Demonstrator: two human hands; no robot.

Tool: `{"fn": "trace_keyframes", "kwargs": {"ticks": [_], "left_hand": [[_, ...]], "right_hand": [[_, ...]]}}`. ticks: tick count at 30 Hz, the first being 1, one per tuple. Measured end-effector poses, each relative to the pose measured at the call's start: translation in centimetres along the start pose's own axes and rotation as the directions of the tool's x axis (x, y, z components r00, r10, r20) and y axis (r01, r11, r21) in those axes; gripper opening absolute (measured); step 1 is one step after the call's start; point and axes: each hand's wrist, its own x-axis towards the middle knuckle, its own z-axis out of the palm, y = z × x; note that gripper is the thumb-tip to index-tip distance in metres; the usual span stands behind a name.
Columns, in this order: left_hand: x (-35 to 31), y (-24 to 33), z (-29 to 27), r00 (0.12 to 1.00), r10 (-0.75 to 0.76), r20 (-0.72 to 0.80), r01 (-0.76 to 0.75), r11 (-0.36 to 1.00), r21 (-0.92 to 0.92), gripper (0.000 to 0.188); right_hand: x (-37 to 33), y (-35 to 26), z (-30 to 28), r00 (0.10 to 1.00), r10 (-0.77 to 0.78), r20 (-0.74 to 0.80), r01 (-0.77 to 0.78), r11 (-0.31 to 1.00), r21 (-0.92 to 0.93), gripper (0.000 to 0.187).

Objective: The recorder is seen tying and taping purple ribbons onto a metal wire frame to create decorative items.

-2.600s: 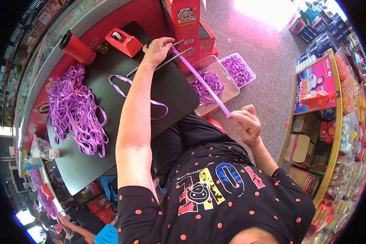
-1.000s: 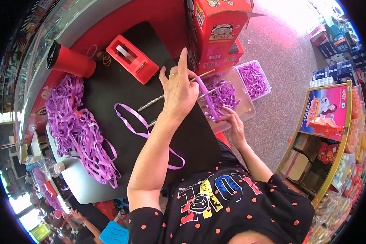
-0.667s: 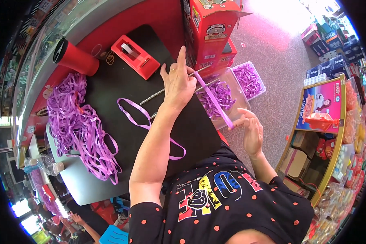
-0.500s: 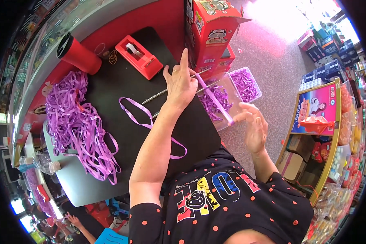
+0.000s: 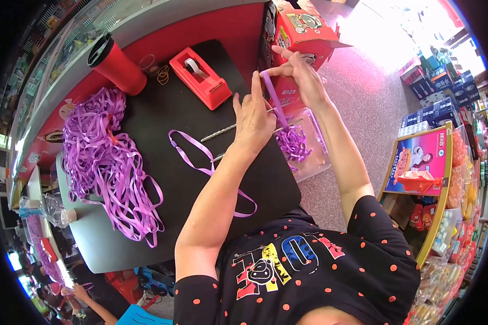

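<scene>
- While pinching purple ribbon (image 5: 274, 98) with right hand (image 5: 307, 84) at one o'clock, may slip if slackened.
- Covering metal rod (image 5: 218, 134) with left hand (image 5: 254, 121) (grip: cannot tell).

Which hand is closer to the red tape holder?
Left. The left hand is close to the red tape holder, below and right of it in the picture; the right hand is farther right, by a purple ribbon.
</scene>
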Motion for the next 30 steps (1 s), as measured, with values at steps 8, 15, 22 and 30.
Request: {"fn": "trace_keyframes", "kwargs": {"ticks": [8,15,22,30], "left_hand": [[0.0,-0.1,0.1,0.999,-0.007,-0.047,0.004,0.998,-0.067,0.1],[0.0,-0.1,-0.1,1.0,-0.004,-0.002,0.004,0.999,-0.054,0.1],[0.3,0.3,-1.0,0.993,0.114,-0.021,-0.115,0.993,-0.025,0.07],[2.2,3.9,-5.9,0.904,-0.106,0.414,0.333,0.782,-0.527,0.024]], "right_hand": [[-0.3,7.4,-0.8,0.963,0.268,0.035,-0.27,0.949,0.162,0.061],[-8.6,8.1,0.3,0.963,0.262,-0.069,-0.269,0.955,-0.125,0.05],[-14.8,2.4,3.7,0.932,0.234,-0.277,-0.226,0.972,0.061,0.037],[-14.0,0.9,4.4,0.913,0.241,-0.328,-0.201,0.968,0.152,0.029]]}}
